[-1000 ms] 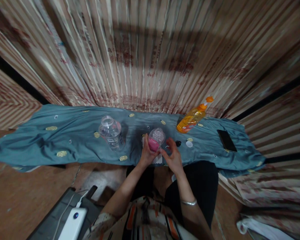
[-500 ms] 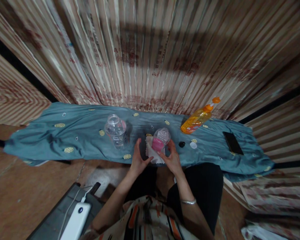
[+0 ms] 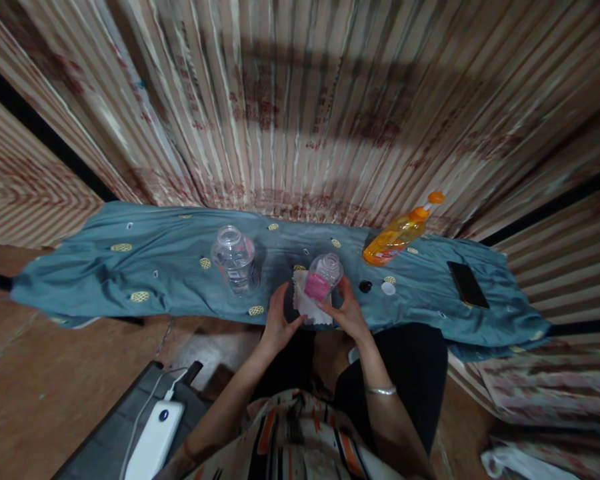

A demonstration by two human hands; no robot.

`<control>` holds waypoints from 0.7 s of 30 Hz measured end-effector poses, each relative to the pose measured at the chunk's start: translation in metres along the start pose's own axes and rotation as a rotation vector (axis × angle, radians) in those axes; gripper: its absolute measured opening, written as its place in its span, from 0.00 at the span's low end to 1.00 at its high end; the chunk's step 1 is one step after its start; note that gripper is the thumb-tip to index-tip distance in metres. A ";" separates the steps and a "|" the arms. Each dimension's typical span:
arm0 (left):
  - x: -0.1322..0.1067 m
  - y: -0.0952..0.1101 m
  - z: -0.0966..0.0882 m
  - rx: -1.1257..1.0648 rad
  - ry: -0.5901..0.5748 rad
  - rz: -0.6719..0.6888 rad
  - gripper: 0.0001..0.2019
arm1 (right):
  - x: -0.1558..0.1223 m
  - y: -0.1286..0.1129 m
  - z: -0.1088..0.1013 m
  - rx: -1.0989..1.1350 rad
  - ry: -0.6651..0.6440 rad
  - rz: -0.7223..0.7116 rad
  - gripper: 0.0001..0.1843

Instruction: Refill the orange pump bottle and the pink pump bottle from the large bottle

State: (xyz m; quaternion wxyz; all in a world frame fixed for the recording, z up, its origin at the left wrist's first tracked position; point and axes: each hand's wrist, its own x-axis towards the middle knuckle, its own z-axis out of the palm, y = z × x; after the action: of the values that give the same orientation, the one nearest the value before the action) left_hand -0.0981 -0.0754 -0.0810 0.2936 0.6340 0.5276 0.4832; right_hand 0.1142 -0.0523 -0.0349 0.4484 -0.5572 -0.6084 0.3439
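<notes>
A small clear bottle (image 3: 326, 270) with a pink label and an uncapped mouth stands over a white cloth (image 3: 305, 305) that has a scalloped edge. My right hand (image 3: 349, 312) is closed around the bottle's right side, its thumb on the near side. On the left of the cloth is my left hand (image 3: 280, 323), fingers and thumb apart, holding nothing; the thumb tip reaches the cloth's near edge. Further left stands a larger clear plastic bottle (image 3: 236, 261), also uncapped.
Right of my hands lie a black cap (image 3: 365, 287) and a white disc (image 3: 388, 289). Behind them is an orange pump bottle (image 3: 394, 239). A dark phone (image 3: 467, 285) rests on the teal tablecloth (image 3: 175, 267). A white power bank (image 3: 157, 433) lies at lower left.
The view has shifted slightly. My left hand's fingers have lowered a little beside the cloth; my right hand keeps its hold on the small bottle.
</notes>
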 end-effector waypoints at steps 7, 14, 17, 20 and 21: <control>0.038 -0.012 0.026 -0.021 -0.066 0.065 0.43 | 0.030 -0.006 0.017 -0.061 -0.008 0.076 0.18; 0.087 -0.024 0.033 0.115 -0.171 0.058 0.29 | 0.024 0.007 0.001 -0.029 0.105 0.180 0.16; 0.107 -0.017 0.044 0.229 -0.269 0.050 0.26 | 0.015 0.010 -0.005 0.019 0.104 0.207 0.16; 0.117 -0.010 0.049 0.248 -0.301 0.044 0.24 | 0.003 0.014 -0.005 0.098 0.071 0.230 0.16; 0.120 -0.009 0.049 0.253 -0.307 0.039 0.23 | -0.002 0.014 -0.005 0.127 0.059 0.238 0.16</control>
State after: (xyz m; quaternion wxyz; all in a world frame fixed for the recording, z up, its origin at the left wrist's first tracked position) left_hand -0.0593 0.0479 -0.0704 0.2791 0.7423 0.5206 0.3164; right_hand 0.1237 -0.0523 -0.0467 0.4568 -0.6057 -0.5015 0.4159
